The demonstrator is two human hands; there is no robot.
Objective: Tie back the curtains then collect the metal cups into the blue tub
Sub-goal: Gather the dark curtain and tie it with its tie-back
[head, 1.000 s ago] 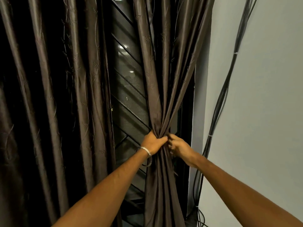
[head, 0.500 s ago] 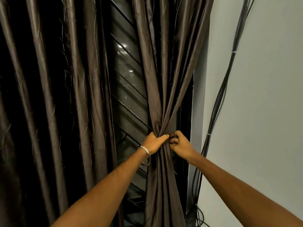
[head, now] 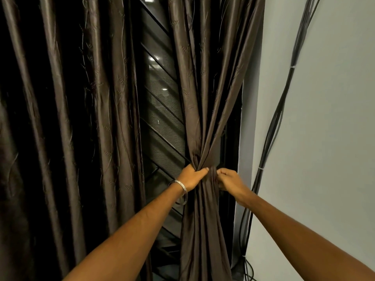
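Where curtain [head: 205,122] bunches, left hand [head: 191,178] grips; right hand [head: 229,182] fingers [head: 220,173] pinch.

You've got a plain pale wall [head: 324,138] filling the right side. A bundle of black cables [head: 284,94] runs down it, top right to bottom, bowing left as it drops. White ties [head: 292,66] cinch the bundle high up and again lower [head: 261,168]. At the bottom the cables fan out and loop near the floor corner. Centre frame you see a dark window [head: 160,122] with diagonal bars across it and mesh behind; a few small bright reflections sit on it.
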